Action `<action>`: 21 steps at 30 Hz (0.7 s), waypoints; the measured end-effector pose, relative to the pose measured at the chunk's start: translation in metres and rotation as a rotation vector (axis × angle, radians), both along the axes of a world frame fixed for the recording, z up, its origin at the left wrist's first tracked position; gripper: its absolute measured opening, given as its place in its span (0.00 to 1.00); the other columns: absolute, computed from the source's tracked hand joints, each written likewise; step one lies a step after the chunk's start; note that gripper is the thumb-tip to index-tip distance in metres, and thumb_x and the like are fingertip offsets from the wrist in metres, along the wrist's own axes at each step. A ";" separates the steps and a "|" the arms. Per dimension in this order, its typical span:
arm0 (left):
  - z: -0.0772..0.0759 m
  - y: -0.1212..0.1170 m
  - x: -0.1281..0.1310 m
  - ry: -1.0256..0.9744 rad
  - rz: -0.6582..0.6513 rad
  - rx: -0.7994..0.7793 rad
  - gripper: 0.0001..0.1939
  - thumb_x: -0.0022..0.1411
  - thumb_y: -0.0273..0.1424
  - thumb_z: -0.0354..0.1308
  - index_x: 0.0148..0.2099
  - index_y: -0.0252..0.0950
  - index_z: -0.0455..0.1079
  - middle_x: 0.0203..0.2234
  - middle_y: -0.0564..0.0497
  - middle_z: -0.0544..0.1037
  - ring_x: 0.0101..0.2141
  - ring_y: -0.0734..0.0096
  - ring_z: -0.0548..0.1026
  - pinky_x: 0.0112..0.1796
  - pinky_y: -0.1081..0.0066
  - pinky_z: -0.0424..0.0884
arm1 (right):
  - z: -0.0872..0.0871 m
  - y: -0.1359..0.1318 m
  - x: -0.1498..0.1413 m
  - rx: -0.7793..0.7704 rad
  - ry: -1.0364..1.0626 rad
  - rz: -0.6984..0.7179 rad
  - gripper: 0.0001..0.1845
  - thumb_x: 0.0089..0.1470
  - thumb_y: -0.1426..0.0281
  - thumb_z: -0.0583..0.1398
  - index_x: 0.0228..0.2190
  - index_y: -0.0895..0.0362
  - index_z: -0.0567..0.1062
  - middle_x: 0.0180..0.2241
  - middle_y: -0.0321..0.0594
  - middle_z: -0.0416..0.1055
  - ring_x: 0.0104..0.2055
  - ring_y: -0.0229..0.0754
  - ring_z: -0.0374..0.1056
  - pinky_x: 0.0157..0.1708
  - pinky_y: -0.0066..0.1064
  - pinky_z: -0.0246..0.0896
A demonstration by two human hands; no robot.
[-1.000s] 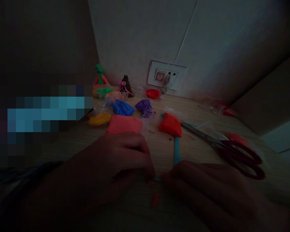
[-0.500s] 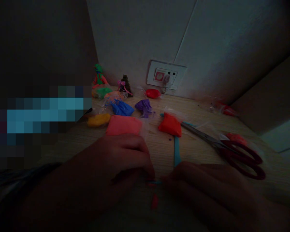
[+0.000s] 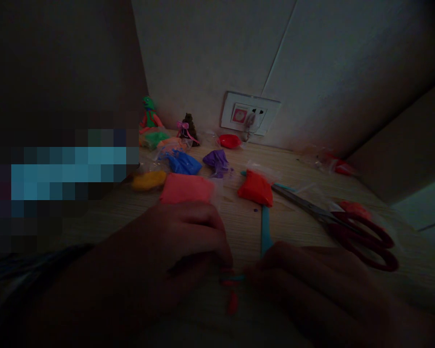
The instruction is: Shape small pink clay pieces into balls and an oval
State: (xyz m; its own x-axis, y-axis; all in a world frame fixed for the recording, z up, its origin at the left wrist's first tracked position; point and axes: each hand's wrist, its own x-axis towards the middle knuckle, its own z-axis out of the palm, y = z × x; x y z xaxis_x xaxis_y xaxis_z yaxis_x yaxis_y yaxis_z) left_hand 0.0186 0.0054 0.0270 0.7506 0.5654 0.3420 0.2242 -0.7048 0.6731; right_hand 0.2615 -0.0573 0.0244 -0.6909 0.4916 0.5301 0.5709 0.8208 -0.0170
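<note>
The scene is very dark. My left hand (image 3: 174,251) rests on the wooden table (image 3: 300,227) with its fingers curled, fingertips pinching a small red clay piece (image 3: 226,280). My right hand (image 3: 311,285) lies opposite, fingers closed round a teal plastic tool (image 3: 265,227) whose handle sticks up toward the back. The tool's tip meets the red piece between my fingertips. A second small red clay bit (image 3: 233,303) lies just below them.
Clay lumps lie behind my hands: pink (image 3: 186,188), red (image 3: 255,188), yellow (image 3: 148,180), blue (image 3: 183,163), purple (image 3: 217,161). Red-handled scissors (image 3: 348,227) lie at the right. Small clay figures (image 3: 188,126) and a wall socket (image 3: 248,113) stand at the back.
Both hands have stayed almost in place; the fingertips and the tool's tip have shifted slightly lower over the red piece.
</note>
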 end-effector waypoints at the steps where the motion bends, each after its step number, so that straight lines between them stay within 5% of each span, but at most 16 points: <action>1: 0.001 0.000 0.000 0.013 0.005 -0.009 0.17 0.67 0.20 0.52 0.37 0.43 0.80 0.35 0.58 0.82 0.35 0.74 0.80 0.46 0.78 0.76 | 0.000 0.001 0.001 0.007 -0.023 0.004 0.38 0.85 0.75 0.38 0.27 0.54 0.74 0.26 0.34 0.74 0.23 0.32 0.69 0.20 0.29 0.60; 8: 0.003 0.000 0.000 0.007 0.003 0.035 0.18 0.67 0.18 0.52 0.38 0.42 0.81 0.37 0.61 0.83 0.37 0.81 0.81 0.41 0.85 0.73 | 0.001 -0.002 0.004 -0.072 -0.024 0.009 0.38 0.84 0.74 0.34 0.29 0.54 0.75 0.26 0.34 0.73 0.24 0.32 0.68 0.20 0.31 0.58; 21: -0.001 -0.004 -0.002 0.009 -0.066 0.013 0.14 0.75 0.18 0.59 0.44 0.42 0.79 0.40 0.60 0.80 0.38 0.80 0.80 0.40 0.86 0.73 | 0.003 0.003 0.013 0.116 -0.102 -0.041 0.39 0.84 0.76 0.38 0.22 0.52 0.70 0.24 0.36 0.72 0.21 0.35 0.65 0.21 0.38 0.54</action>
